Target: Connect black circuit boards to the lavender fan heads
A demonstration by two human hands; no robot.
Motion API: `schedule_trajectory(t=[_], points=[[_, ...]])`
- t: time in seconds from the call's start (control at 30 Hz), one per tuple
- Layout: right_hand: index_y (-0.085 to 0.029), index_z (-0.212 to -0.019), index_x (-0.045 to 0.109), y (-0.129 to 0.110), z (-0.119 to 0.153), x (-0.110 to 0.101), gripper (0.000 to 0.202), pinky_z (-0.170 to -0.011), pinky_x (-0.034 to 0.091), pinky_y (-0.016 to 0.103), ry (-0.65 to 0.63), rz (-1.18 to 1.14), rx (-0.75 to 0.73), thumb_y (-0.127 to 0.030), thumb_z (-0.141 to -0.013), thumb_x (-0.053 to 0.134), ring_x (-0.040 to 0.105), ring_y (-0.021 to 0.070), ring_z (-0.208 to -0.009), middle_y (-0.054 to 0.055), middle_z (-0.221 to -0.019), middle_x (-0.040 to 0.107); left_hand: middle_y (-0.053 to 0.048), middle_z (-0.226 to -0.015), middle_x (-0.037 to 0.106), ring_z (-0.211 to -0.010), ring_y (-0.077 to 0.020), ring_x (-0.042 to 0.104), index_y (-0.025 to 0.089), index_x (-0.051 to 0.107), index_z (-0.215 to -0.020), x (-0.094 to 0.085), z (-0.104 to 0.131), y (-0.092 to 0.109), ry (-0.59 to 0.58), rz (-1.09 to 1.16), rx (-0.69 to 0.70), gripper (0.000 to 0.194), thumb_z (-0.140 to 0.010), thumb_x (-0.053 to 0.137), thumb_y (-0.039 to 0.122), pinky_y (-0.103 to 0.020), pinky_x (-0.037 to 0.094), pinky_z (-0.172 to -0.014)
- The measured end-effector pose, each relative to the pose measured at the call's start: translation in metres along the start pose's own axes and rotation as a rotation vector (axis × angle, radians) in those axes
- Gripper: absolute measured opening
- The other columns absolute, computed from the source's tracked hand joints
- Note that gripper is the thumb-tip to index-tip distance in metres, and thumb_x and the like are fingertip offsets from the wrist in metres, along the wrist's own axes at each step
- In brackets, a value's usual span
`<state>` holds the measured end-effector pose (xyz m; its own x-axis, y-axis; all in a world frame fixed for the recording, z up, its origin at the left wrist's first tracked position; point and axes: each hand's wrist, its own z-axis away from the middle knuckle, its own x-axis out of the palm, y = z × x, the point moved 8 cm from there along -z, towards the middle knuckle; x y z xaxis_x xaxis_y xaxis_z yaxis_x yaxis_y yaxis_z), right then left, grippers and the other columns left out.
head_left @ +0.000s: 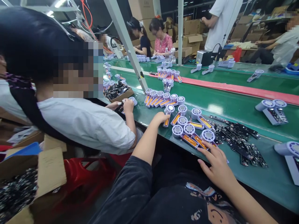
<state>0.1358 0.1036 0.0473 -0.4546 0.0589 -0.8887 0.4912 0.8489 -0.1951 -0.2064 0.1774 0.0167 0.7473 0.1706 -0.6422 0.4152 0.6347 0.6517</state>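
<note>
My left hand (161, 119) is closed round the handle of a lilac unit (169, 109) with a round vented head, near the bench edge. My right hand (213, 160) has its fingers spread, the fingertips at the handle of another lilac unit (207, 136) at the front of a loose group. Orange parts show in the open handles of this group. Right of it lies a pile of dark circuit boards (240, 138). A row of similar units (160, 94) stands beyond my left hand.
At the left, a co-worker in a white shirt (93, 121) works beside a carton of dark parts (127, 94). A slanted metal post (130, 46) rises from the bench. A red strip (210, 85) runs along the green bench. More lilac units (271, 104) lie at the right.
</note>
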Motion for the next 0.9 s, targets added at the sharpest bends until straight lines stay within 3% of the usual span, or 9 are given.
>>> schedule_trajectory(t=[0.13, 0.27, 0.47, 0.67, 0.9], points=[[-0.027, -0.128, 0.062, 0.006, 0.009, -0.001, 0.032, -0.103, 0.046, 0.05, -0.011, 0.005, 0.032, -0.034, -0.098, 0.054, 0.057, 0.029, -0.129, 0.012, -0.145, 0.058, -0.008, -0.109, 0.068, -0.086, -0.0166, 0.068, 0.014, 0.059, -0.123, -0.007, 0.024, -0.004, 0.053, 0.316, 0.064, 0.033, -0.099, 0.06, 0.036, -0.034, 0.06, -0.076], [-0.028, -0.128, 0.063, 0.008, 0.014, -0.002, 0.032, -0.101, 0.047, 0.049, 0.01, 0.009, 0.027, -0.034, -0.098, 0.053, 0.058, 0.029, -0.128, 0.011, -0.143, 0.059, -0.006, -0.096, 0.071, -0.061, -0.0085, 0.061, 0.016, 0.054, -0.113, -0.005, 0.07, 0.002, 0.186, 0.667, 0.267, 0.033, -0.098, 0.053, 0.045, -0.023, 0.052, -0.058], [-0.025, -0.126, 0.062, 0.004, 0.009, -0.004, 0.031, -0.101, 0.047, 0.048, 0.06, 0.023, -0.033, -0.035, -0.099, 0.049, 0.059, 0.0289, -0.126, 0.014, -0.142, 0.059, -0.001, -0.075, 0.067, -0.048, -0.0076, 0.053, 0.02, 0.052, -0.084, 0.01, 0.12, 0.018, 0.233, 1.003, 0.522, 0.053, -0.074, 0.066, 0.069, -0.022, 0.045, -0.046], [-0.025, -0.128, 0.061, 0.007, 0.012, -0.006, 0.032, -0.102, 0.045, 0.047, 0.038, 0.038, -0.02, -0.035, -0.099, 0.05, 0.059, 0.028, -0.126, 0.013, -0.143, 0.058, 0.001, -0.075, 0.066, -0.049, -0.008, 0.054, 0.021, 0.05, -0.087, 0.0, 0.118, 0.013, 0.26, 1.116, 0.54, 0.049, -0.07, 0.069, 0.063, -0.021, 0.045, -0.046], [-0.026, -0.127, 0.061, 0.013, 0.013, -0.004, 0.032, -0.104, 0.043, 0.05, 0.01, 0.108, 0.043, -0.035, -0.099, 0.049, 0.059, 0.0287, -0.125, 0.012, -0.144, 0.057, 0.006, -0.063, 0.057, -0.049, -0.0115, 0.058, 0.019, 0.053, -0.097, 0.005, 0.078, -0.035, 0.236, 0.934, 0.331, 0.044, -0.064, 0.076, 0.038, -0.022, 0.047, -0.048]])
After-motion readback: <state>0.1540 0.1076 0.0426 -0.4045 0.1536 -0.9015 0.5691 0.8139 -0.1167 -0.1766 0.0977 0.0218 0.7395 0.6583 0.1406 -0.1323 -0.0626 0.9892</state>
